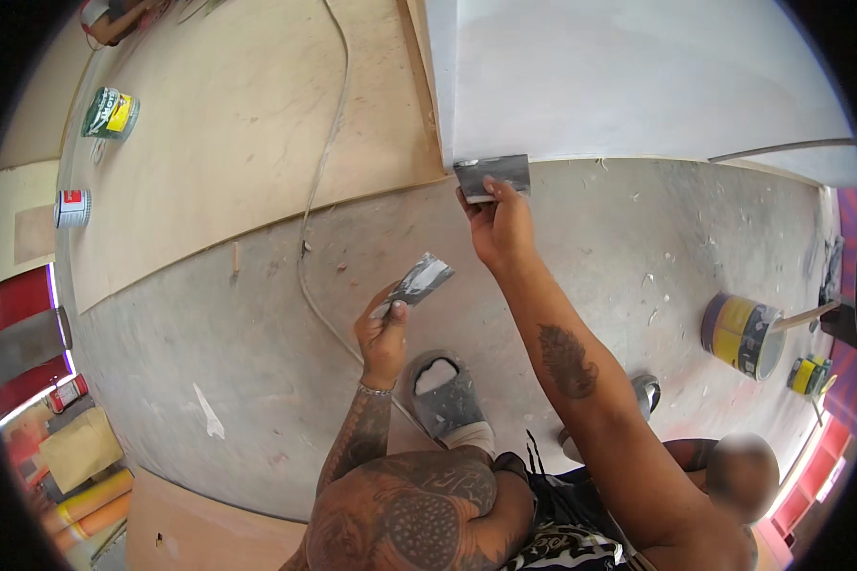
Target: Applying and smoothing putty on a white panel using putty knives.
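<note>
In my left hand (384, 338) is a small, dark, flat putty spreader (427, 276), its face smeared with white filler. The fingers are closed round its lower end, and it is tilted up to the right above the concrete floor. Farther out, my right hand (500, 224) grips a wider dark rectangular spreader (505, 171), thumb on its face. That spreader lies at the bottom left corner of a large white panel (628, 86), by its lower edge. Whether it touches the panel I cannot tell for sure.
A tan board (209, 143) covers the far left floor, with a cable (328, 143) across it. Cans (111, 114) stand at its left edge. To the right are a large bucket (741, 335) with a stick and a small can (809, 375). Another person's arm (119, 21) shows top left.
</note>
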Demonstrator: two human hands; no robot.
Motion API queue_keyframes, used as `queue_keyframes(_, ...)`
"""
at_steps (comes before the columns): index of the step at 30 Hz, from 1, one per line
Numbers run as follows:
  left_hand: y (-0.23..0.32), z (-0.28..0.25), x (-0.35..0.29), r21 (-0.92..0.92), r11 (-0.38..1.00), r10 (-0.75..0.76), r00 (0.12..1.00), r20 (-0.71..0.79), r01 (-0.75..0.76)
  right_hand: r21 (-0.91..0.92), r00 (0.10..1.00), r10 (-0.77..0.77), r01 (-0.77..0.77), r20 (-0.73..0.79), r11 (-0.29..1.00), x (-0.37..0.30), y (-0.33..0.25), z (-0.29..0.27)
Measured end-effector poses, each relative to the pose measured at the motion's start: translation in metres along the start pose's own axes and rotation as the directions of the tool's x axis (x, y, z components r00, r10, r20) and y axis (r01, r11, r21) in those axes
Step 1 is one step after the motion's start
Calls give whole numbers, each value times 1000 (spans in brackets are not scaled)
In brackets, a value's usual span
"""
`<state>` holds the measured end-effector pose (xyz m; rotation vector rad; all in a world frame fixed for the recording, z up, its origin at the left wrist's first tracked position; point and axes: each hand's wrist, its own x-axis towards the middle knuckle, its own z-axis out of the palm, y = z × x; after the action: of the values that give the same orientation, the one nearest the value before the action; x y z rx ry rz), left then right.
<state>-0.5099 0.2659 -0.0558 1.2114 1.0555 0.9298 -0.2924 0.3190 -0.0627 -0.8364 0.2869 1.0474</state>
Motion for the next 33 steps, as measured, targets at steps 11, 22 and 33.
queue_keyframes(11,4,9,-3,-24,998,-49,999,18,49,-12,1000,30,-30,0,999,-23,-24,37)
queue_keyframes(22,5,20,2,-58,997,-43,999,16,44,12,999,30,-30,35,999,-61,-52,80)
queue_keyframes(33,12,23,-1,-37,999,-29,999,37,30,-1,998,-19,19,65,1000,-103,-82,132)
